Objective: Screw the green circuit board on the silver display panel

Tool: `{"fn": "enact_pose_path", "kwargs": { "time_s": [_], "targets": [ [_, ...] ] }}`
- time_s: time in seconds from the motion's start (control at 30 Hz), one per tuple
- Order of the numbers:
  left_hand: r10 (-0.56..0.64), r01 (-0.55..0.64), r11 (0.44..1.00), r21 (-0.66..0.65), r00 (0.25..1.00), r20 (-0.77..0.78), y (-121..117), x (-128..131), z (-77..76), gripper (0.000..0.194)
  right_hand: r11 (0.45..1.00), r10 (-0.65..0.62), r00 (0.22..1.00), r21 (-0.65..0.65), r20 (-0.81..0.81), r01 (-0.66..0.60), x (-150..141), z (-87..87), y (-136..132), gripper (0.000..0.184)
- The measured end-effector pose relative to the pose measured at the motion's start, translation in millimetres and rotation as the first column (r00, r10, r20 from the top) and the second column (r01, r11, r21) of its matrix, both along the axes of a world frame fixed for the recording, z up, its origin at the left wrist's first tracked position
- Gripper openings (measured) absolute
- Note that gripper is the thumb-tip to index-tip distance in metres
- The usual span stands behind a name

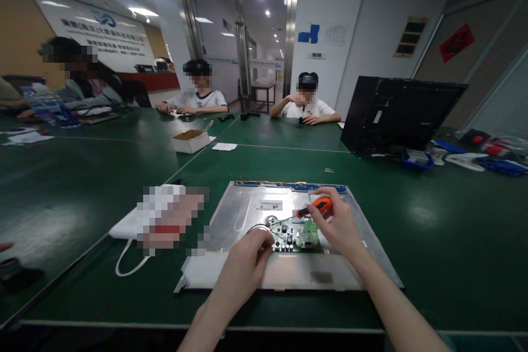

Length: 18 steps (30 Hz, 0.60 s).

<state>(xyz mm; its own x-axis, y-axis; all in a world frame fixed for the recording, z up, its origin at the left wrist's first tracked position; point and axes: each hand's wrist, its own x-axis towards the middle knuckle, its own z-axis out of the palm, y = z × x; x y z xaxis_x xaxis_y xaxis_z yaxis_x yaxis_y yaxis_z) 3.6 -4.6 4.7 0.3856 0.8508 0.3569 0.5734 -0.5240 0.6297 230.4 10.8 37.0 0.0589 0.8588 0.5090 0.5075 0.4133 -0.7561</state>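
Note:
My right hand (338,223) is closed around the orange and black handle of a screwdriver (320,207). Its thin shaft points left and down, with the tip by the upper left corner of a green circuit board (295,235). The board sits on the silver metal back of a display panel (223,217), which lies flat on the table. At the board's left edge my left hand (249,258) is closed, thumb and fingers together, next to a dark wire (258,227). What those fingertips grip is hidden. A blue circuit strip (284,186) runs along the panel's far edge.
The green table (449,236) carries a white device with a cable (127,225) on the left and a small open box (190,142) farther back. A black monitor housing (400,115) stands at the right, beside a blue tray (416,160). Several people sit across the table.

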Motion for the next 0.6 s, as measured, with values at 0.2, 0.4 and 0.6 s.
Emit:
{"fn": "enact_pose_path", "kwargs": {
  "time_s": [0.2,0.4,0.6],
  "targets": [
    [-0.02,0.02,1.0,0.024,1.0,0.001,-1.2,-1.7,-1.1,0.017,0.999,-0.049,0.996,0.018,-0.075,0.051,-1.6,2.5,-0.6,0.028],
    [-0.001,0.001,1.0,-0.028,1.0,0.003,-1.7,0.4,0.3,0.016,1.0,-0.02,0.967,-0.011,-0.254,0.018,-3.9,2.9,1.1,0.031],
    [-0.004,0.005,0.998,-0.057,1.0,0.004,-2.3,0.3,1.2,0.016,0.993,0.11,0.87,0.008,-0.48,-0.121,-24.6,25.1,14.9,0.04]
  ]
}}
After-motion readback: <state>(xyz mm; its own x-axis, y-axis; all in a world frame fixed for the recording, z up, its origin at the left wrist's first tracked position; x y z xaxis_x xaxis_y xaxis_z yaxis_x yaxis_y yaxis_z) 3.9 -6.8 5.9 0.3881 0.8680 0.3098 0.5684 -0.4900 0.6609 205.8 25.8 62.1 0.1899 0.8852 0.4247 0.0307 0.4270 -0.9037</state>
